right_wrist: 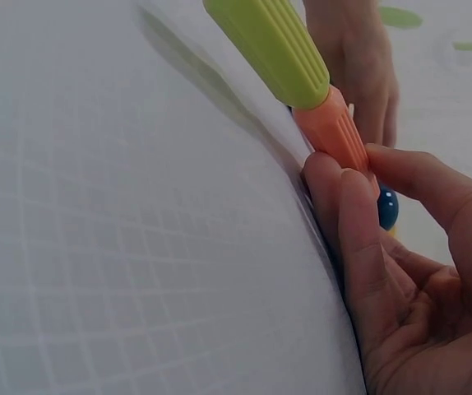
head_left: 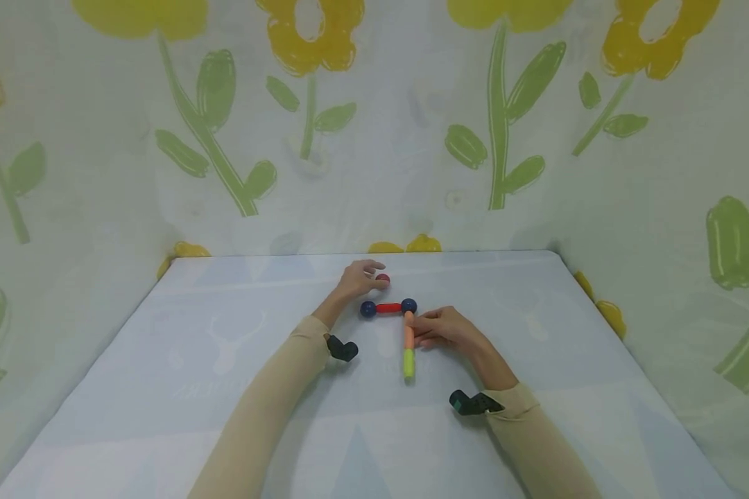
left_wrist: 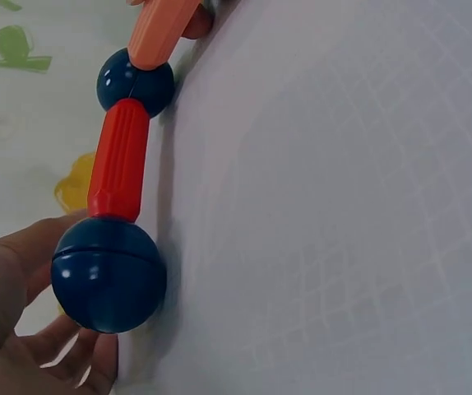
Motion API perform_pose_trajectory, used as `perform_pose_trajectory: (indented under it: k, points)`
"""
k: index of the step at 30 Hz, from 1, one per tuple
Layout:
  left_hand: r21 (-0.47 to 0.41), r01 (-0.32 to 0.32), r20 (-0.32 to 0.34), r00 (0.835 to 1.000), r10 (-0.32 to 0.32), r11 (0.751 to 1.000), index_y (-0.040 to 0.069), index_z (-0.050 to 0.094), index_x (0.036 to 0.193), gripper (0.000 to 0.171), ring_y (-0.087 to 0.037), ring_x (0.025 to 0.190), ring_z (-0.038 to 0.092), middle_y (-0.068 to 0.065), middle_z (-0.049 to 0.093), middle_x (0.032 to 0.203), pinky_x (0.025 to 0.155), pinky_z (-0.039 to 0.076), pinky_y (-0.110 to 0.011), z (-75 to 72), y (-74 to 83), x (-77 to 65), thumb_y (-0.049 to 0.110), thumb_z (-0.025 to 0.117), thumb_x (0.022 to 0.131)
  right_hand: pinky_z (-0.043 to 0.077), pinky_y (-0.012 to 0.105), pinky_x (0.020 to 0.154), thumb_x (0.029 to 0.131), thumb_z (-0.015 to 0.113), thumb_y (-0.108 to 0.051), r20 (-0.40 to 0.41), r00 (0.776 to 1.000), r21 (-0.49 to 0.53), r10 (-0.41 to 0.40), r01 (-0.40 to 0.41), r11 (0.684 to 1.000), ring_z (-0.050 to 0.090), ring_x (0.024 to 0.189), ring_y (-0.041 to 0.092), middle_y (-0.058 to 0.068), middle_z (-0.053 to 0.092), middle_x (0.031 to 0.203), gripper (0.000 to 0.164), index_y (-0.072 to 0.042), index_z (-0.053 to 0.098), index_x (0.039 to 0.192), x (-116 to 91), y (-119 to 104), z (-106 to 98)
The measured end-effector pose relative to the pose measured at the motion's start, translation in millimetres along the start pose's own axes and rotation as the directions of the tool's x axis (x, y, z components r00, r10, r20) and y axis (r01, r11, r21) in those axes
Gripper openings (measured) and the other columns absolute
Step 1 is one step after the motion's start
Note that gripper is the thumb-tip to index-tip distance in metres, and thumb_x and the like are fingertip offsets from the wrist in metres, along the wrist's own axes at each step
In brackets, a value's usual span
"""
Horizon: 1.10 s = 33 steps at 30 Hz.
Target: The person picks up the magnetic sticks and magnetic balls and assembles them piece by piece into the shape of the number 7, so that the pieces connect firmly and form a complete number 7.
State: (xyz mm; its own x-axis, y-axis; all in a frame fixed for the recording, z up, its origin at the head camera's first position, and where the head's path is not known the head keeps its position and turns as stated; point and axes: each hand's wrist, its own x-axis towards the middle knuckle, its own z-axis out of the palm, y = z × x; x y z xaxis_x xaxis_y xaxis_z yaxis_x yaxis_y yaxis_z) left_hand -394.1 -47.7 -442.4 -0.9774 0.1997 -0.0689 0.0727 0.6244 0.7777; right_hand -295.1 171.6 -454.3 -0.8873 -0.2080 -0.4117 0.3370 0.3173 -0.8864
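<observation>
At the far middle of the table, my left hand (head_left: 357,279) holds a small red ball (head_left: 383,278); the thumb lies at its near side and the fingers curve past its far side. In the left wrist view a blue ball (left_wrist: 108,276) stands in front and hides the red one. That blue ball joins a red rod (left_wrist: 119,160), which runs to a second blue ball (head_left: 408,305). From there an orange rod (head_left: 408,334) comes toward me, with a yellow-green rod (head_left: 408,364) at its near end. My right hand (head_left: 447,327) pinches the orange rod between thumb and fingers.
A pale cloth with faint prints covers the table (head_left: 225,402). Behind it and on both sides hang white sheets (head_left: 399,173) printed with yellow flowers and green leaves. A small black camera sits on each wrist, the left camera (head_left: 342,348) beside the joined pieces.
</observation>
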Motion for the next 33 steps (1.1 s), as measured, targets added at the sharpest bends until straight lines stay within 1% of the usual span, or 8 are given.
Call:
perform_pose_trajectory:
  k: [3,6,10,13,19,26,33]
  points:
    - [0.011,-0.038,0.020,0.999,0.038,0.999,0.013,0.064,0.127,0.044,-0.028,0.120,0.059,-0.011,0.064,0.127,0.100,0.051,-0.040,2.3,1.6,0.1,0.025,0.076,0.087,0.056,0.019,0.068,0.087,0.074,-0.037,-0.005,1.000,0.004,0.008,-0.008,1.000,0.068,0.071,0.009,0.007,0.073,0.091,0.055,0.003,0.063,0.123,-0.4,-0.6,0.1]
    - [0.017,-0.049,0.028,0.998,0.048,0.999,0.011,0.064,0.126,0.043,-0.027,0.117,0.061,-0.011,0.066,0.123,0.098,0.052,-0.038,3.5,1.3,-0.2,0.022,0.076,0.086,0.057,0.019,0.067,0.086,0.075,-0.036,-0.010,1.000,0.003,0.014,-0.014,1.000,0.068,0.071,0.009,0.007,0.073,0.091,0.054,0.003,0.064,0.122,-0.4,-1.7,0.4]
    - [0.025,-0.043,0.019,0.999,0.042,0.999,0.012,0.063,0.126,0.043,-0.027,0.117,0.061,-0.011,0.065,0.125,0.097,0.053,-0.038,4.5,0.0,0.4,0.019,0.076,0.086,0.056,0.019,0.067,0.086,0.075,-0.037,-0.025,0.999,-0.002,0.027,-0.027,1.000,0.068,0.070,0.010,0.008,0.073,0.091,0.054,0.001,0.064,0.121,0.3,-2.5,0.5]
    - [0.029,-0.038,0.015,0.999,0.038,0.999,0.012,0.063,0.126,0.042,-0.027,0.117,0.061,-0.011,0.065,0.124,0.097,0.053,-0.038,4.8,-1.9,0.9,0.019,0.075,0.086,0.056,0.019,0.068,0.086,0.075,-0.037,-0.021,0.999,-0.005,0.025,-0.025,1.000,0.067,0.070,0.010,0.007,0.072,0.092,0.054,0.001,0.064,0.123,1.1,-1.6,0.3]
    - [0.022,-0.051,0.024,0.998,0.050,0.998,0.011,0.063,0.126,0.042,-0.026,0.115,0.062,-0.011,0.067,0.122,0.098,0.052,-0.038,5.8,-4.7,0.5,0.018,0.075,0.087,0.056,0.018,0.067,0.087,0.074,-0.036,-0.012,1.000,-0.003,0.017,-0.017,1.000,0.067,0.070,0.008,0.007,0.072,0.092,0.054,0.003,0.063,0.123,0.3,-0.2,0.5]
    - [0.025,-0.048,0.034,0.998,0.047,0.999,0.011,0.063,0.125,0.040,-0.027,0.115,0.061,-0.011,0.065,0.122,0.096,0.053,-0.038,3.6,-1.6,-2.4,0.021,0.075,0.087,0.056,0.018,0.067,0.087,0.074,-0.036,-0.011,1.000,0.002,0.025,-0.025,1.000,0.068,0.069,0.009,0.007,0.073,0.092,0.054,0.003,0.063,0.123,0.0,0.4,1.2]
    - [0.029,-0.084,0.037,0.996,0.082,0.996,0.012,0.063,0.126,0.041,-0.026,0.114,0.061,-0.010,0.066,0.123,0.096,0.053,-0.038,1.8,1.8,-8.0,0.021,0.074,0.088,0.056,0.019,0.067,0.086,0.075,-0.038,-0.010,1.000,0.006,0.008,-0.008,1.000,0.068,0.072,0.009,0.007,0.073,0.091,0.053,0.002,0.065,0.120,0.6,0.5,1.1]
